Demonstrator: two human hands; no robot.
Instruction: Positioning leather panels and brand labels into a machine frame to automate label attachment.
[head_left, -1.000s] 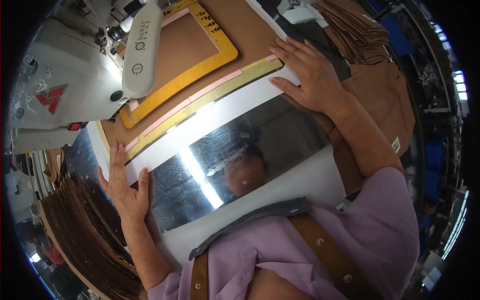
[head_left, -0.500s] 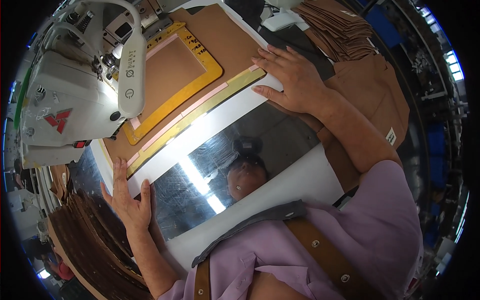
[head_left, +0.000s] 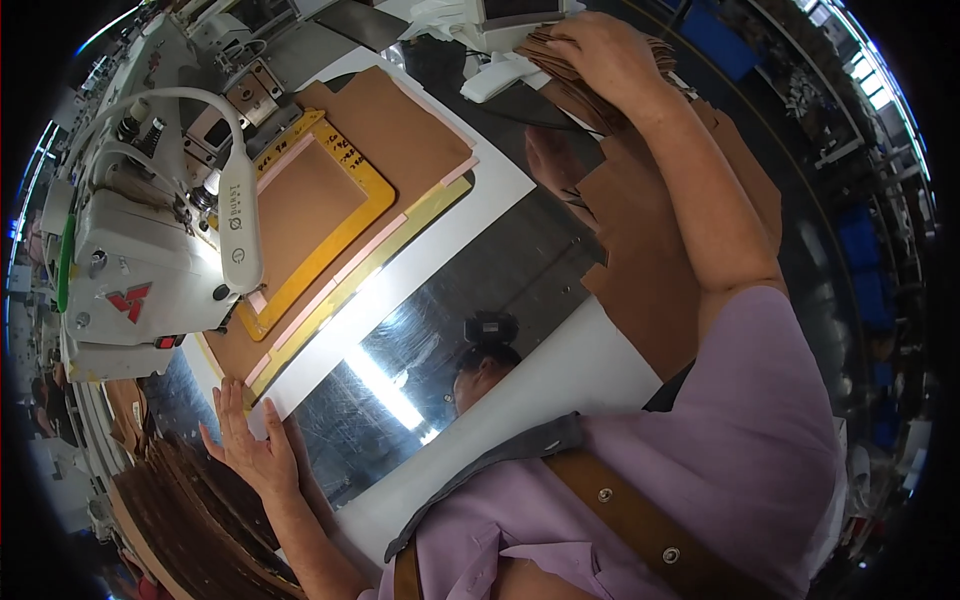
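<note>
My left hand [head_left: 252, 445] lies with its fingers spread at the near left corner of a white sheet [head_left: 325, 345], fingertips by the edge of a brown panel [head_left: 425, 140]. Pink tape strips and a yellow strip [head_left: 375, 262] run along the panel's near edge. A yellow frame [head_left: 335, 262] lies on the panel, beside a white sewing machine [head_left: 140, 285] with a gooseneck lamp [head_left: 238, 230]. My right hand [head_left: 610, 65] is over a stack of brown pieces [head_left: 560, 72] at the far right, fingers slightly bent and apart; its fingertips touch or hover over the stack.
A shiny metal tabletop [head_left: 440, 320] reflects a light and my head. Larger brown panels [head_left: 640, 250] lie at the right, below my right forearm. Dark brown curved pieces [head_left: 190, 500] are stacked at the lower left. White crumpled material [head_left: 500, 75] sits near the far stack.
My right hand has left the panel's right end and moved far and right to the brown stack. My left hand stays at the near left corner. The view has shifted.
</note>
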